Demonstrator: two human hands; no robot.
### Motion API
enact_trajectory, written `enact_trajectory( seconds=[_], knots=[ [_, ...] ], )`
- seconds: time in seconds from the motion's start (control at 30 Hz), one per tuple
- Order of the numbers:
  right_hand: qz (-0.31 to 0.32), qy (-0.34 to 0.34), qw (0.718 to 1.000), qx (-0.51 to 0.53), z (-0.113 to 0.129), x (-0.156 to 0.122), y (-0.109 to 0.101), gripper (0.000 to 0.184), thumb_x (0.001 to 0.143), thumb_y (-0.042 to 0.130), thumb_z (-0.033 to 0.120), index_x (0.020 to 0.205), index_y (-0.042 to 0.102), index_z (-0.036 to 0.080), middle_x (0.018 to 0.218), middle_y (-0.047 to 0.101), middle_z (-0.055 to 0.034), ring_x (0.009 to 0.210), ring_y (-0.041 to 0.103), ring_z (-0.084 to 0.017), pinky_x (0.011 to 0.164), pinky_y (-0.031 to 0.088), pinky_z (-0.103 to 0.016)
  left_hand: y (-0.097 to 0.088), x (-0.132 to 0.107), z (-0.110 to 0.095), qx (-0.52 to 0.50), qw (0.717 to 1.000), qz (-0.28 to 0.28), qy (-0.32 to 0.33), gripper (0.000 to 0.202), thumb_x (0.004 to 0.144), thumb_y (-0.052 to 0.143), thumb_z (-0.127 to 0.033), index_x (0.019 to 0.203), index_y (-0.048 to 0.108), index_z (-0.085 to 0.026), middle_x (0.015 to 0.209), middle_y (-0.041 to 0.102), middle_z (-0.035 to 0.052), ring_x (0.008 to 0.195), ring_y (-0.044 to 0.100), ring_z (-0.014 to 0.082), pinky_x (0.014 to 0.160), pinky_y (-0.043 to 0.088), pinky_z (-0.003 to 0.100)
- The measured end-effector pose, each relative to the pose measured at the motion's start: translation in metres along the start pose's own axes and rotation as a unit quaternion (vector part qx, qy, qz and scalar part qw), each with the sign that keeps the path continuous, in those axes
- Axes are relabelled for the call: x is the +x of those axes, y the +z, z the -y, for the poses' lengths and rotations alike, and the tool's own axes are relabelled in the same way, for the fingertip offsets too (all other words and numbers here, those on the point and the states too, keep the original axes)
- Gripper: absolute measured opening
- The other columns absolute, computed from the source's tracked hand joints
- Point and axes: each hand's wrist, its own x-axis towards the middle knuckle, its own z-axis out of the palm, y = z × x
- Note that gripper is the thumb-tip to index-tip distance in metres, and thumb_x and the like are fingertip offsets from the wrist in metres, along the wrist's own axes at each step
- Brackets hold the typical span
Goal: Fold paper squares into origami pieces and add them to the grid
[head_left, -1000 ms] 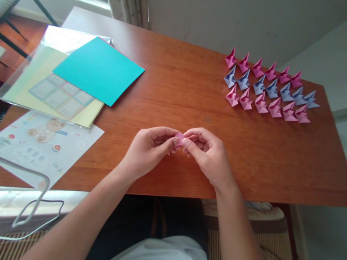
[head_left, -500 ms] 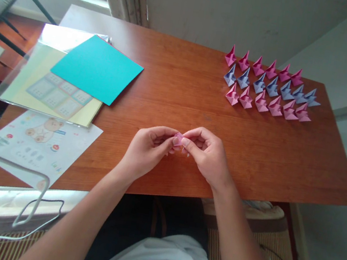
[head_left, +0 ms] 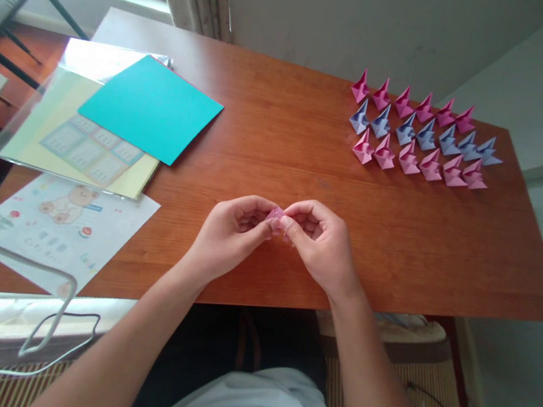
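Observation:
Between my two hands, above the table's near edge, is a small folded piece of pink paper (head_left: 276, 213). My left hand (head_left: 235, 232) pinches its left side with thumb and fingers. From the other side my right hand (head_left: 320, 239) grips it, thumb on top. The fingers cover much of the paper, so its full shape is hidden. Toward the back right stand finished-looking folded paper pieces with pointed tips: a dark pink row (head_left: 404, 105), a blue-violet row (head_left: 425, 137) and a lighter pink row (head_left: 409, 159).
On the left of the wooden table (head_left: 271, 141), teal paper sheets (head_left: 155, 107) lie over a clear packet of pale yellow paper (head_left: 28, 128). A printed bear sheet (head_left: 105, 231) lies nearer. A white bent tube (head_left: 8, 250) crosses the front left corner.
My fingers have shifted slightly on the pink paper, and its visible part has tilted and moved a little to the left. Both hands still hold it.

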Motion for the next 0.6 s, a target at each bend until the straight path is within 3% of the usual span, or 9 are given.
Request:
enact_trajectory(
  seconds=[0.43, 0.6],
  knots=[
    [0.018, 0.022, 0.998, 0.052, 0.005, -0.002, 0.001, 0.019, 0.086, 0.076, 0.038, 0.088, 0.065, 0.023, 0.082, 0.070, 0.0006, 0.072, 0.066, -0.014, 0.065, 0.056, -0.028, -0.001, 0.000, -0.002, -0.018, 1.000, -0.010, -0.004, 0.030, 0.071, 0.090, -0.035, 0.087, 0.078, -0.013, 0.083, 0.078, 0.0065, 0.072, 0.070, 0.0156, 0.067, 0.056, 0.024],
    [0.032, 0.022, 0.999, 0.036, 0.003, -0.001, -0.008, 0.027, 0.098, 0.059, 0.046, 0.088, 0.066, 0.021, 0.078, 0.064, 0.0007, 0.069, 0.060, -0.013, 0.062, 0.048, -0.026, -0.002, 0.001, -0.001, -0.022, 1.000, -0.003, 0.001, 0.027, 0.075, 0.088, -0.033, 0.090, 0.078, -0.014, 0.086, 0.079, 0.0067, 0.075, 0.071, 0.0148, 0.069, 0.056, 0.023]
  ],
)
